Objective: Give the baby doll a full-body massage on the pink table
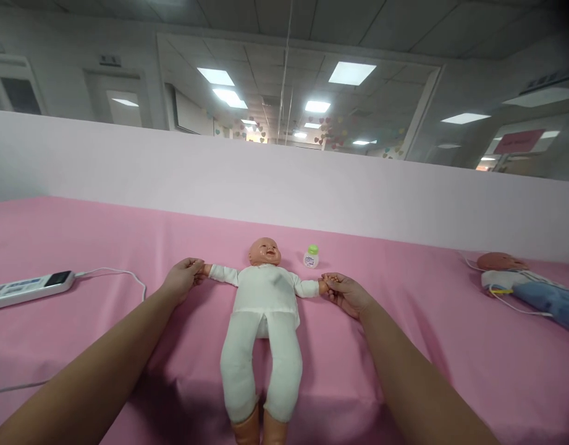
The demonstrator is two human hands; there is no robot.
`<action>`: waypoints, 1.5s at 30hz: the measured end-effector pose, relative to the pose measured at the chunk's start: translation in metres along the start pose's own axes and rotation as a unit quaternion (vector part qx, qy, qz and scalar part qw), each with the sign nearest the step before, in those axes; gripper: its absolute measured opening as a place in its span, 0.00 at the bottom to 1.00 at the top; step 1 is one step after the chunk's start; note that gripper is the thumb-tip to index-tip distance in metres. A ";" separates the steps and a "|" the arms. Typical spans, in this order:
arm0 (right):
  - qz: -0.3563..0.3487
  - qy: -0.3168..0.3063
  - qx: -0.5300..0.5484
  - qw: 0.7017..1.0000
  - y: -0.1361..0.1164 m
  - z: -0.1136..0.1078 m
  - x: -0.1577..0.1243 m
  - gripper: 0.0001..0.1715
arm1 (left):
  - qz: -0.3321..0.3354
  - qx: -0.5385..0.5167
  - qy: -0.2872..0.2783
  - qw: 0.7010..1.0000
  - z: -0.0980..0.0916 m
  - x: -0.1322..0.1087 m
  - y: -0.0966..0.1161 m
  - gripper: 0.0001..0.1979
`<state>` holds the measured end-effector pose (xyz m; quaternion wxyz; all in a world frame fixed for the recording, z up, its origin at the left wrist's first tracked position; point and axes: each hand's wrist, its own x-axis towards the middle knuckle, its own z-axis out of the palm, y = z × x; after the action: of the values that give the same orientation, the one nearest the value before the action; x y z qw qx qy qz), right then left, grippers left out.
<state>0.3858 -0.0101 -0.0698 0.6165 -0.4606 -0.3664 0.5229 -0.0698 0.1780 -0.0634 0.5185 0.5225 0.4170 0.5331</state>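
A baby doll in white clothes lies on its back on the pink sheet, head away from me and feet at the bottom edge of the view. Its arms are stretched out to both sides. My left hand is closed around the doll's hand on the left. On the other side, my right hand grips the doll's other hand between thumb and fingers. Just beyond the doll's shoulder, right of its head, stands a small clear bottle with a green cap.
A white power strip with a cable lies at the left. Far right, a second doll in white and blue lies with thin tubing or cord about it. A low white wall runs behind the sheet, with glass panels above.
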 end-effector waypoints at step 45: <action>0.016 0.138 -0.079 0.987 0.003 -0.002 0.011 0.04 | -0.076 -0.065 -0.034 0.994 -0.018 0.014 -0.006 0.14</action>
<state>0.3886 0.0006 -0.0738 0.6139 -0.5817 -0.3107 0.4337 -0.0862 0.1942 -0.0699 0.6038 0.4726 0.4022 0.5003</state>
